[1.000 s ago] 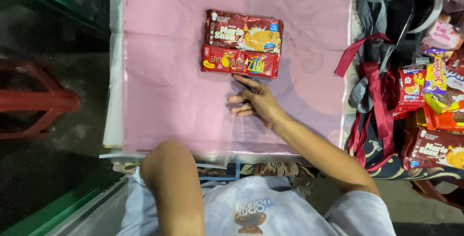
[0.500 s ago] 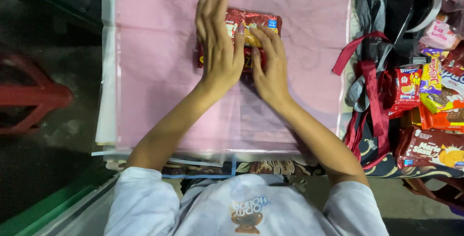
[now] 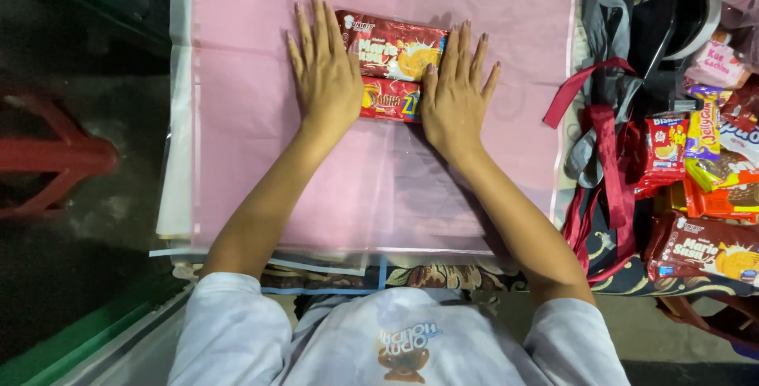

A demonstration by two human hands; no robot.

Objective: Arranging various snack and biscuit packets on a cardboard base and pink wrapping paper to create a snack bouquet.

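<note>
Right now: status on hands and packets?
Left hand and right hand flat, open, flanking the two red biscuit packets on pink sheet. Nothing between. Snack pile off right.

A pink sheet [image 3: 261, 117] carries two red biscuit packets [image 3: 393, 66].

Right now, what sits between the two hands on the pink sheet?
In the head view, two red biscuit packets lie between the left hand and right hand, one behind the other on the pink sheet; both hands touch their ends.
</note>
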